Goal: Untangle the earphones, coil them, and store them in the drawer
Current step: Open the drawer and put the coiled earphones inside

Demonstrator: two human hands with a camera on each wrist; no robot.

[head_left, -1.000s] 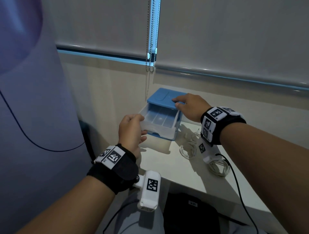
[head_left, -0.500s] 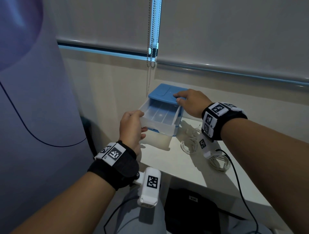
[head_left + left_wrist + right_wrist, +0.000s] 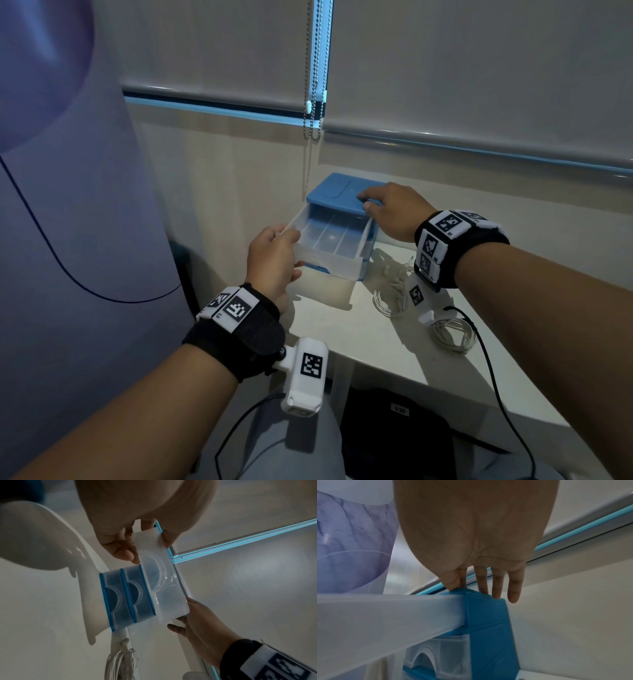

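A small blue drawer unit (image 3: 337, 192) stands at the back of the white table (image 3: 342, 335). Its clear top drawer (image 3: 330, 240) is pulled out and shows empty compartments. My left hand (image 3: 274, 257) grips the drawer's front left corner, thumb and fingers pinching the clear front (image 3: 150, 545). My right hand (image 3: 390, 209) rests flat on the blue top, fingers straight (image 3: 496, 585). Two coils of white earphone cable lie on the table to the right of the unit: one (image 3: 388, 301) near it, another (image 3: 452, 334) under my right wrist. The near coil (image 3: 121, 661) also shows in the left wrist view.
A wall and window blinds with a bead chain (image 3: 310, 102) rise behind the table. A tall pale-purple surface (image 3: 68, 240) stands close on the left. A dark bag (image 3: 394, 435) lies under the table. The table's front edge runs diagonally toward the lower right.
The left hand has drawn the clear top drawer further out of the blue unit. The right hand has stayed pressed on the top.
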